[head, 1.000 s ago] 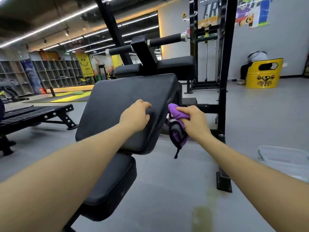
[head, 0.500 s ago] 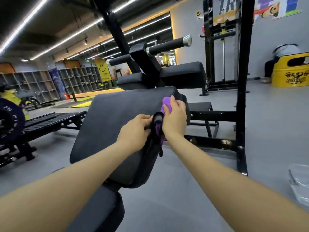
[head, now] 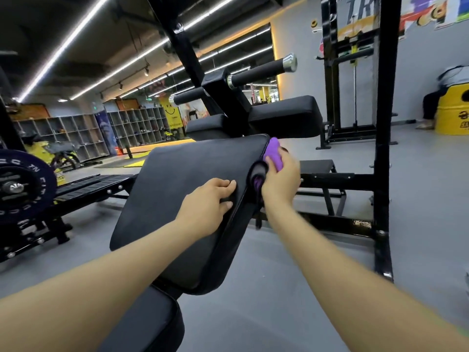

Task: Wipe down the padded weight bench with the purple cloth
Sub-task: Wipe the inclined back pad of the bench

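Note:
The black padded bench back (head: 177, 199) slopes up and away in front of me, with the seat pad (head: 142, 323) below it. My left hand (head: 208, 204) rests on the pad's right side, fingers curled over its edge. My right hand (head: 280, 179) grips the purple cloth (head: 273, 154) and presses it against the pad's right edge near the top corner. A dark part of the cloth hangs down along that edge under my hand.
A black rack upright (head: 384, 148) and its floor frame stand just right of the bench. Foam roller bars (head: 261, 71) and two pads rise behind. A weight plate (head: 25, 184) and low platform sit left. A person leans by a yellow barrel (head: 454, 113).
My right hand brought the cloth from beside the bench onto the pad's right edge and slid it up toward the top corner. My left hand stayed on the pad.

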